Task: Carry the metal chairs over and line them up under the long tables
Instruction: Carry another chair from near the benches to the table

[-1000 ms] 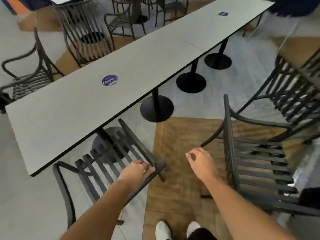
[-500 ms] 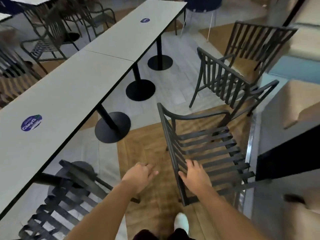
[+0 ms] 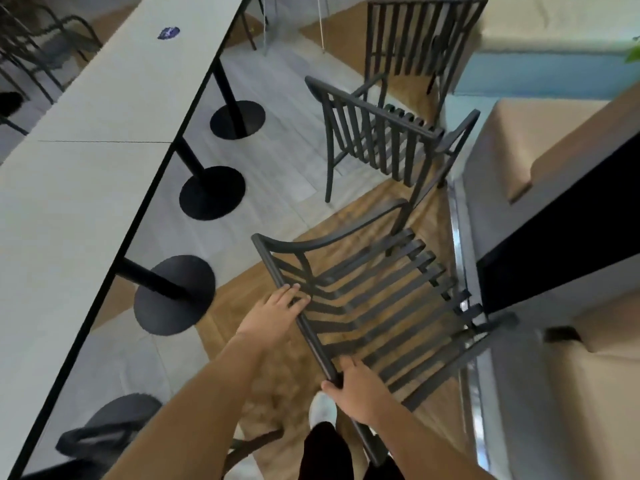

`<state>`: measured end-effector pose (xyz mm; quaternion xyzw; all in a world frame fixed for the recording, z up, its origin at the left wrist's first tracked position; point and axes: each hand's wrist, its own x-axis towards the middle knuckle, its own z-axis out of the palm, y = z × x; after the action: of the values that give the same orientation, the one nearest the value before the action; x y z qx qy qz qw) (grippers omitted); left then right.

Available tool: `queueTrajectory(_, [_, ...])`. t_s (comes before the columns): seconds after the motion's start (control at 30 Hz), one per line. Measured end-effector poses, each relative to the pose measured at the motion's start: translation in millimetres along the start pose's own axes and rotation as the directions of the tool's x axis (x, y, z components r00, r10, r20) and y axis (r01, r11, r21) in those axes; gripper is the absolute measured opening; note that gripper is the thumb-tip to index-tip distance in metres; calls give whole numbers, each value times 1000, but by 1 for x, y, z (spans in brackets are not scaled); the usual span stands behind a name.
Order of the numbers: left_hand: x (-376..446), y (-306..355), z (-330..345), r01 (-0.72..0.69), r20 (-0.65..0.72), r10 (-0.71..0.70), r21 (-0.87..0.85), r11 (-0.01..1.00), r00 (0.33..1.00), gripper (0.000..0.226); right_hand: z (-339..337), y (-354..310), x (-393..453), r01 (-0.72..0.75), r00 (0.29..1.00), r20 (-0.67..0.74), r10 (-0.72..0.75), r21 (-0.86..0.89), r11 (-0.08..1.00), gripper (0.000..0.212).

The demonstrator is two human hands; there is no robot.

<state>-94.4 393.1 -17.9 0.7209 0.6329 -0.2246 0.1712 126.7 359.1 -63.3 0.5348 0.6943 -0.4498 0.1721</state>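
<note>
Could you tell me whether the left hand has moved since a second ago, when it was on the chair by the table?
Yes. The left hand has left that chair and moved right, away from the long table, onto the top rail of the nearest chair.

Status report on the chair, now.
Left hand and right hand both gripping nearest chair's backrest. Chair not yet under long table. Second chair stands just beyond.

- Your nearest metal chair (image 3: 367, 306) is dark and slatted, standing upright on the wood floor beside the long counter (image 3: 86, 174).
- Two more chairs (image 3: 374, 140) stand beyond it, well apart from the counter's edge.
</note>
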Motion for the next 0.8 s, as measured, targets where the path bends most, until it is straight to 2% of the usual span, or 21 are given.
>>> queueTrajectory(0.1, [28, -16, -1, -79, 27, 76, 128, 989, 997, 75, 5, -9, 6, -64, 996, 64, 64, -10, 998, 75])
queueTrajectory(0.33, [89, -39, -1, -184, 106, 161, 268, 946, 981, 55, -2, -27, 3, -150, 986, 71, 149, 16, 989, 59])
queueTrajectory(0.5, [97, -41, -10, -237, 165, 187, 379, 894, 968, 33, -1, -34, -2, -207, 978, 23, 206, 59, 977, 29])
queueTrajectory(0.8, [93, -39, -2, -230, 156, 183, 373, 899, 971, 32, 12, -35, -12, -241, 965, -78, 252, 128, 962, 32])
